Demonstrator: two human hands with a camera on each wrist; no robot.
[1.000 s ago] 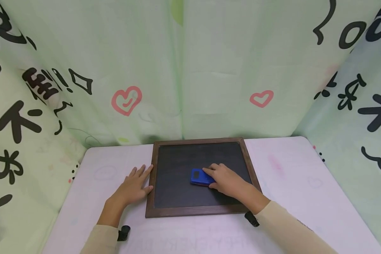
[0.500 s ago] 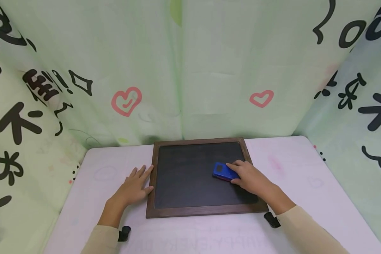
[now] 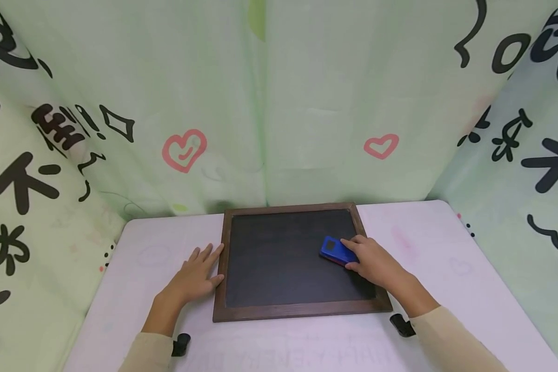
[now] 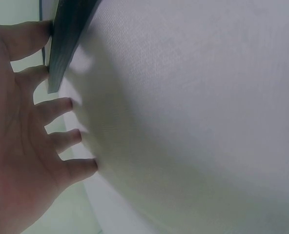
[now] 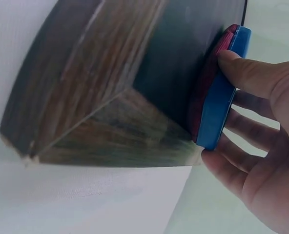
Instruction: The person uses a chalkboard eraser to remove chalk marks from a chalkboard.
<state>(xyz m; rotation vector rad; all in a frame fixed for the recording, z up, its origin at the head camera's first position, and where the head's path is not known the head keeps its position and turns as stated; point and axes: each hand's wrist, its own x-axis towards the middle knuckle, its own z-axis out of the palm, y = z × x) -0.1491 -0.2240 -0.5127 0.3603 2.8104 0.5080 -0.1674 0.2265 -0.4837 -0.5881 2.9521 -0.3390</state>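
A wood-framed blackboard lies on the table. My right hand grips a blue eraser near the board's right side. In the right wrist view the eraser shows a dark red felt underside against the board, the thumb on one side and fingers on the other. My left hand touches the left edge of the frame with thumb and index finger. From the left wrist view, that hand has its fingers spread and fairly straight, the other fingertips resting on the table beside the frame.
The pale pinkish table extends on both sides of the board and in front of it. A light green curtain with black characters and red hearts surrounds it at the back and sides. Each wrist carries a small black device.
My right hand has slid the eraser rightward across the board, from near its middle to its right side, with little movement in the last half second. The left hand stays put.
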